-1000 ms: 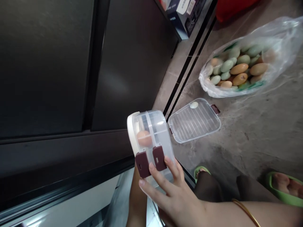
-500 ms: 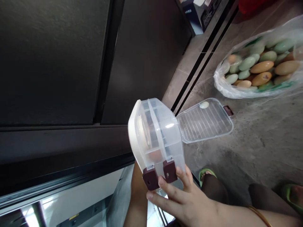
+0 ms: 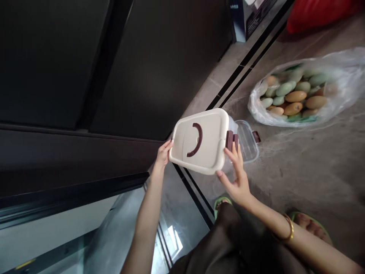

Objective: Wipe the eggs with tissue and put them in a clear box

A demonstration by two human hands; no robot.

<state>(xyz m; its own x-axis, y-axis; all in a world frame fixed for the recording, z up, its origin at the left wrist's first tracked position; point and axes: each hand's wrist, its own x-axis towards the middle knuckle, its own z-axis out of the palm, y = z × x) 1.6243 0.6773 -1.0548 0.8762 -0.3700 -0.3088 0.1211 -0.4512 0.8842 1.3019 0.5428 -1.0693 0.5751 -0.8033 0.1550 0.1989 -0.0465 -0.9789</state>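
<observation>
I hold a plastic egg box (image 3: 201, 140) in the air between both hands. Its cream lid with a brown curved handle faces me, and two brown clasps sit on its right side. My left hand (image 3: 163, 154) grips the box's left end with fingers curled on the edge. My right hand (image 3: 235, 177) holds the right end beside the clasps, fingers wrapped on it. Below the box, partly hidden, a clear tray (image 3: 247, 140) lies on the floor.
A clear plastic bag (image 3: 299, 95) with several green and brown eggs lies on the concrete floor at the right. Dark fridge doors (image 3: 114, 64) fill the left. A blue carton (image 3: 248, 15) and something red (image 3: 316, 11) stand at the back. My green sandals (image 3: 309, 224) show below.
The box has turned from upright, clear side showing, to its cream lid facing me, and moved up and right. My left hand now shows on its left end.
</observation>
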